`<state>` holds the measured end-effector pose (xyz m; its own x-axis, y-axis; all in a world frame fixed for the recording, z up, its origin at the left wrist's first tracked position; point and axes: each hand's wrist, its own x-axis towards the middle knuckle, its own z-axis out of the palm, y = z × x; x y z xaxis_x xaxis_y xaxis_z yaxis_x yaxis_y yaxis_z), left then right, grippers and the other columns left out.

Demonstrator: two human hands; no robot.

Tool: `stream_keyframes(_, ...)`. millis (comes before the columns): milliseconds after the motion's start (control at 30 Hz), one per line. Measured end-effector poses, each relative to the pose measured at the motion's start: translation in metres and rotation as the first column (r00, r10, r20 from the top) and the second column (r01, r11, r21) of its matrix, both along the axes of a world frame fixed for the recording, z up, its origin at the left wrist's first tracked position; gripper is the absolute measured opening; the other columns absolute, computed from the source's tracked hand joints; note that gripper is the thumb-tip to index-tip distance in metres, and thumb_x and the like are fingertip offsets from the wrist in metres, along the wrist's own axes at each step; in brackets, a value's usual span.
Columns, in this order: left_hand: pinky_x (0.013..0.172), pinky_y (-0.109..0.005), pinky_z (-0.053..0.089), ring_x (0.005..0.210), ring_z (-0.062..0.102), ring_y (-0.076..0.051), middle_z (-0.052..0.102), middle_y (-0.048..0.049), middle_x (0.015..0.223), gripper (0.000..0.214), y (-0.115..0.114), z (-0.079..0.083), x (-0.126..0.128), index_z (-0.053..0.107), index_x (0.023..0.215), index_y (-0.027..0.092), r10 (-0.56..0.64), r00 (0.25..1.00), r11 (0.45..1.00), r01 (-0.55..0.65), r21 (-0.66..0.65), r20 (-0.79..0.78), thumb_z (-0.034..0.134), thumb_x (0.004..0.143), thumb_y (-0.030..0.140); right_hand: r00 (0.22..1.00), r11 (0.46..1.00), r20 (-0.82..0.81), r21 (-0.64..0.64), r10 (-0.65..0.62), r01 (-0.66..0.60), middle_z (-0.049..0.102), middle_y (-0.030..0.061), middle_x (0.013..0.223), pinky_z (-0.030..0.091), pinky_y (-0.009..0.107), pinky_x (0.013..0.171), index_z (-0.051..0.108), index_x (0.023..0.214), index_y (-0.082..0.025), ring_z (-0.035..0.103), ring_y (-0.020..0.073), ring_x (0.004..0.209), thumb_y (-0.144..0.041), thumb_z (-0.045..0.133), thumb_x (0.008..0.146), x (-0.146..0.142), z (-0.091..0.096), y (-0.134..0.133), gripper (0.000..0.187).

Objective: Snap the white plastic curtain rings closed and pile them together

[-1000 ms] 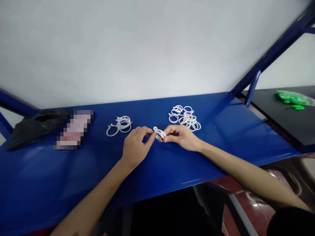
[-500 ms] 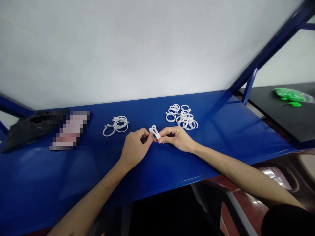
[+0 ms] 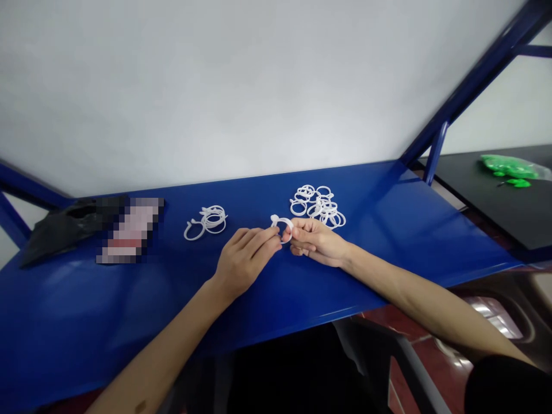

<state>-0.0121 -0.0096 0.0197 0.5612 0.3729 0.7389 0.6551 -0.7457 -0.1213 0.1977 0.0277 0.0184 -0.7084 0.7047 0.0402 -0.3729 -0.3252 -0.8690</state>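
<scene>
Between my two hands is a white plastic ring with small knobs at its upper left, like a curtain ring. My right hand pinches its right side between thumb and fingers. My left hand closes on its left side; the fingertips there are partly hidden. Several similar white rings lie in a loose pile just beyond my right hand. A smaller group of white rings lies on the blue table, beyond and left of my left hand.
A black plastic bag and a blurred-out flat pinkish item lie at the left. Blue frame posts rise at the right. Beyond them, a black table bears a clear bag of green pieces.
The held ring has turned from nearly edge-on to showing its round opening. My left hand has shifted right, its fingers now stretched over the ring's left side. The view has shifted slightly.
</scene>
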Motion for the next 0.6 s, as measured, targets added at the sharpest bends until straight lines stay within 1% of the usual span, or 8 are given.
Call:
stream_keyframes(67, 0.082, -0.034, 0.054, 0.092, 0.071, -0.018, 0.075, -0.0058, 0.108, 0.019, 0.0005, -0.0023, -0.0004, 0.062, 0.109, 0.017, -0.025, 1.0, 1.0, 0.025, -0.014, -0.006, 0.064, 0.091, 0.01, 1.0, 1.0, -0.001, -0.006, 0.021, -0.021, 0.04, -0.012, 0.05, 0.043, 0.02, 0.056, 0.071, 0.089, -0.017, 0.022, 0.0043, 0.044, -0.038, 0.071, 0.091, -0.0002, 0.0004, -0.0009, 0.021)
stream_keyframes(100, 0.082, -0.034, 0.054, 0.093, 0.071, -0.019, 0.075, -0.0059, 0.107, 0.019, 0.0008, -0.0038, -0.0008, 0.062, 0.109, 0.017, -0.038, 0.999, 0.999, 0.038, -0.023, -0.006, 0.063, 0.092, 0.009, 1.0, 1.0, 0.019, 0.011, 0.015, -0.015, 0.043, -0.0113, 0.051, 0.045, 0.02, 0.057, 0.071, 0.09, -0.017, 0.024, 0.0045, 0.044, -0.039, 0.072, 0.09, -0.0003, 0.0006, -0.0007, 0.021)
stream_keyframes(133, 0.082, -0.034, 0.055, 0.093, 0.071, -0.019, 0.075, -0.0063, 0.106, 0.019, 0.0011, -0.0054, -0.0012, 0.062, 0.109, 0.016, -0.048, 0.999, 0.998, 0.048, -0.035, -0.002, 0.062, 0.092, 0.008, 0.998, 0.999, 0.055, 0.041, -0.005, 0.003, 0.049, -0.0097, 0.054, 0.046, 0.021, 0.058, 0.072, 0.09, -0.017, 0.028, 0.0046, 0.045, -0.039, 0.072, 0.09, -0.0002, 0.0008, -0.0001, 0.022)
stream_keyframes(200, 0.084, -0.033, 0.057, 0.094, 0.071, -0.019, 0.074, -0.0075, 0.104, 0.018, 0.0018, -0.0081, -0.0017, 0.062, 0.109, 0.015, -0.065, 0.998, 0.996, 0.066, -0.061, 0.009, 0.06, 0.093, 0.007, 0.986, 0.992, 0.145, 0.114, -0.078, 0.062, 0.062, -0.0044, 0.07, 0.047, 0.021, 0.058, 0.072, 0.091, -0.017, 0.036, 0.0044, 0.049, -0.04, 0.074, 0.088, 0.0006, 0.0013, 0.0021, 0.023)
stream_keyframes(267, 0.087, -0.032, 0.058, 0.094, 0.071, -0.018, 0.073, -0.0084, 0.102, 0.018, 0.0021, -0.0097, -0.0013, 0.062, 0.109, 0.013, -0.076, 0.997, 0.993, 0.077, -0.089, 0.02, 0.058, 0.094, 0.006, 0.971, 0.985, 0.202, 0.14, -0.131, 0.103, 0.069, -0.0004, 0.084, 0.047, 0.019, 0.057, 0.073, 0.09, -0.017, 0.041, 0.0039, 0.053, -0.04, 0.075, 0.086, 0.0017, 0.0013, 0.0045, 0.024)
stream_keyframes(467, 0.088, -0.032, 0.06, 0.094, 0.07, -0.018, 0.071, -0.0072, 0.101, 0.018, 0.0014, -0.0086, -0.0011, 0.063, 0.11, 0.015, -0.113, 0.988, 0.985, 0.125, -0.115, 0.108, 0.058, 0.094, 0.009, 0.994, 0.999, 0.11, -0.045, -0.02, 0.025, 0.063, -0.0043, 0.074, 0.051, 0.018, 0.06, 0.072, 0.094, -0.016, 0.039, 0.0031, 0.051, -0.041, 0.079, 0.083, 0.0015, -0.0031, 0.0059, 0.028)
stream_keyframes(533, 0.089, -0.034, 0.06, 0.096, 0.07, -0.018, 0.071, -0.0071, 0.103, 0.022, 0.0015, -0.0088, -0.0028, 0.063, 0.114, 0.016, -0.119, 0.985, 0.982, 0.136, -0.13, 0.128, 0.057, 0.094, 0.008, 0.991, 0.998, 0.126, -0.036, -0.041, 0.046, 0.066, -0.0029, 0.08, 0.051, 0.017, 0.06, 0.072, 0.094, -0.017, 0.042, 0.0026, 0.052, -0.042, 0.079, 0.082, 0.0005, -0.0025, 0.0052, 0.028)
stream_keyframes(600, 0.09, -0.035, 0.06, 0.098, 0.07, -0.018, 0.071, -0.0066, 0.105, 0.025, 0.0022, -0.01, -0.0041, 0.064, 0.117, 0.018, -0.115, 0.984, 0.978, 0.135, -0.156, 0.133, 0.056, 0.095, 0.009, 0.977, 0.995, 0.19, 0.036, -0.101, 0.096, 0.069, -0.0006, 0.088, 0.05, 0.018, 0.059, 0.073, 0.095, -0.017, 0.046, 0.0029, 0.054, -0.043, 0.078, 0.082, -0.0004, -0.0001, 0.0044, 0.029)
